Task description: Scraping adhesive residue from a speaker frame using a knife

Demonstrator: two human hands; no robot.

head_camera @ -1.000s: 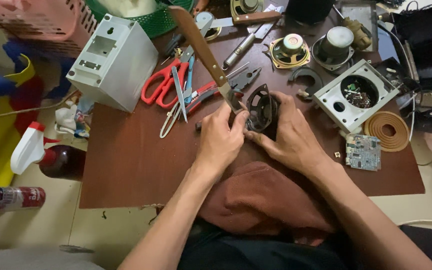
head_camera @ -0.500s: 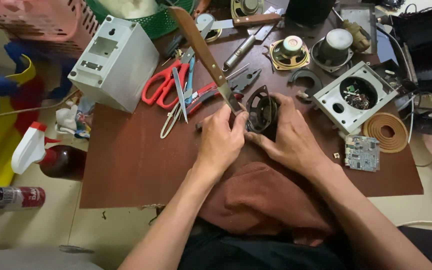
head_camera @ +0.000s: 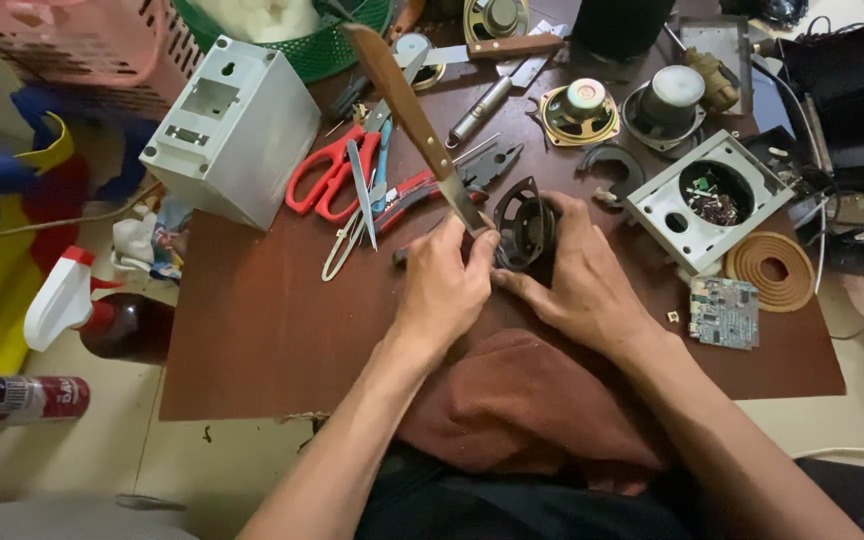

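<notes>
A person's left hand [head_camera: 442, 290] closes around the blade end of a knife [head_camera: 414, 120], its wooden handle rising up and away from the grip, while the right hand [head_camera: 582, 285] clasps a dark metal speaker frame [head_camera: 524, 222] standing on edge on the brown table [head_camera: 252, 330]; the knife's tip meets the frame's rim where the two hands come together. The frame appears already stripped bare, its open ribs showing no cone, which suggests the prying is well advanced, though whether anything remains stuck to it cannot be told behind the fingers. Just beyond the grip lie red-handled scissors [head_camera: 327, 172] and pliers [head_camera: 452, 180]. Farther out to the right sit a grey speaker housing [head_camera: 657, 205] with a round opening, a copper-coloured ring [head_camera: 770, 270] and a small circuit board [head_camera: 724, 312], apart from one another. Beyond them stand two intact speaker drivers [head_camera: 580, 112]. To the left of the grip stands a white plastic box [head_camera: 232, 130]; below the hands a brown cloth [head_camera: 542, 400] covers the lap.
</notes>
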